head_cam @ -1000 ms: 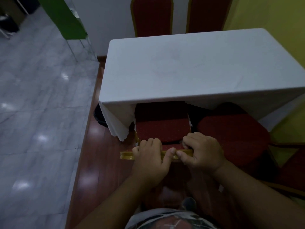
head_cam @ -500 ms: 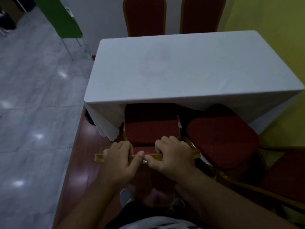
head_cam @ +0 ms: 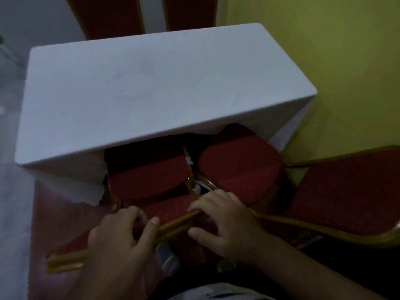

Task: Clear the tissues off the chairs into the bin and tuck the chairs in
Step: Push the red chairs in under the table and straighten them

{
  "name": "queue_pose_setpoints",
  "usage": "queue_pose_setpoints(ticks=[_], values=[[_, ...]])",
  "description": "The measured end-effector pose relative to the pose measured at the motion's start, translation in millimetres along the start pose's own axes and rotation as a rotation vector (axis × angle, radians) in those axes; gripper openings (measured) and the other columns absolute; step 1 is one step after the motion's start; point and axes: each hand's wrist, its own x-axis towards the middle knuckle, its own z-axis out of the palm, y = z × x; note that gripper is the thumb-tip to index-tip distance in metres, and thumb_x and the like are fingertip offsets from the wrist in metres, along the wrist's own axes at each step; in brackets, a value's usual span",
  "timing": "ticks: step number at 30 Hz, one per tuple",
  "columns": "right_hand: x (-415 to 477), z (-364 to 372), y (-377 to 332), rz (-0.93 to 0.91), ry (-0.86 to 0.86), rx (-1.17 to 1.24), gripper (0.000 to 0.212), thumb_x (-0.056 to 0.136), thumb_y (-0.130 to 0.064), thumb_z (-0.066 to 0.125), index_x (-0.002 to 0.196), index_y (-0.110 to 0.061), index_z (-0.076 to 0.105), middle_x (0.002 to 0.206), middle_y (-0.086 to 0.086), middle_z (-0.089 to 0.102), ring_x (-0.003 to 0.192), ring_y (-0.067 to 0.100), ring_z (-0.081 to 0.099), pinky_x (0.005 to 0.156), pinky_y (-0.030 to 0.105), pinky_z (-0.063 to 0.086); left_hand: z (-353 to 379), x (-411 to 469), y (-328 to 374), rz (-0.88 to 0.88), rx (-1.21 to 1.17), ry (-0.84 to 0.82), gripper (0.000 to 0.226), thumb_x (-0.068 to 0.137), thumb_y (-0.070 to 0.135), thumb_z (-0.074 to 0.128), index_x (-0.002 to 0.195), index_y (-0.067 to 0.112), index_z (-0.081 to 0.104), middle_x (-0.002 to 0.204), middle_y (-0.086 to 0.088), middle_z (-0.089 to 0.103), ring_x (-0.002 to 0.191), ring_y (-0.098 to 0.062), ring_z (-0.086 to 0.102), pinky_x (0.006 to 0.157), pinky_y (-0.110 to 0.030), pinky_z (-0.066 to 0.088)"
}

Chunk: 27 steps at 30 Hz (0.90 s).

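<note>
The near chair (head_cam: 147, 182) sits with the far half of its red seat already under the overhang of the white cloth, on the near left side of the table (head_cam: 151, 83). Its gold top rail (head_cam: 173, 227) runs slantwise across the lower middle of my view. The left hand (head_cam: 116, 237) has its fingers curled down over the far side of that rail, with the thumb stretched along the near side, so it grips the rail. The right hand (head_cam: 223, 224) is just beside it to the right on the same rail, its fingers hooked over the top and its thumb pressed below. To the right, a second chair (head_cam: 238, 167) stands at an angle, its seat's far corner under the cloth. Between the two seats I can see small white scraps (head_cam: 188, 161), too small for me to tell what they are. Further right lies a red padded panel (head_cam: 346, 191) with gold edging, and I cannot tell whether it belongs to that second chair. A shoe (head_cam: 166, 256) shows below the rail on the reddish wooden floor (head_cam: 60, 213). Two red chair backs (head_cam: 112, 16) stand beyond the far edge of the table, and a yellow-green wall (head_cam: 324, 50) fills the right.
</note>
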Motion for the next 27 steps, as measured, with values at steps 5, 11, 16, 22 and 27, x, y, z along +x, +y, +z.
queue_pose_setpoints(ticks=[5,11,16,22,27], values=[[-82,-94,101,0.163,0.049,-0.266,0.027,0.09,-0.062,0.05,0.101,-0.039,0.06,0.101,-0.022,0.056,0.099,0.005,0.053,0.084,0.038,0.043,56,16,105,0.275,-0.085,-0.096,0.025,0.079,0.057,0.049,0.078,0.033,0.054,0.076,0.02,0.053,0.077,-0.004,0.046,0.067,-0.034,0.034],[-170,-241,264,0.318,0.111,-0.507,0.029,0.086,-0.058,0.05,0.084,-0.034,0.063,0.092,-0.016,0.06,0.094,0.016,0.057,0.085,0.04,0.04,177,31,252,0.333,-0.189,-0.231,0.024,0.082,0.059,0.046,0.082,0.036,0.051,0.078,0.019,0.057,0.081,-0.002,0.05,0.073,-0.036,0.041],[-212,-302,367,0.344,0.018,-0.418,0.037,0.088,-0.057,0.041,0.079,-0.027,0.062,0.087,-0.006,0.056,0.089,0.018,0.05,0.083,0.038,0.032,264,40,388,0.215,-0.27,-0.35,0.028,0.084,0.063,0.046,0.088,0.036,0.049,0.089,0.018,0.055,0.088,-0.007,0.049,0.08,-0.037,0.038],[-224,-302,401,0.313,0.079,-0.222,0.027,0.087,-0.043,0.038,0.065,-0.029,0.045,0.078,-0.008,0.046,0.078,0.016,0.043,0.081,0.039,0.03,325,18,485,0.369,-0.221,-0.673,0.065,0.072,0.074,0.06,0.116,0.03,0.04,0.121,0.002,0.044,0.108,-0.022,0.047,0.089,-0.049,0.048],[-220,-299,407,0.287,0.124,-0.204,0.026,0.084,-0.041,0.04,0.061,-0.028,0.042,0.073,-0.007,0.045,0.074,0.015,0.041,0.074,0.034,0.024,344,24,491,0.582,-0.095,-0.717,0.065,0.074,0.023,0.077,0.124,0.019,0.035,0.126,-0.012,0.037,0.105,-0.034,0.049,0.079,-0.049,0.054]])
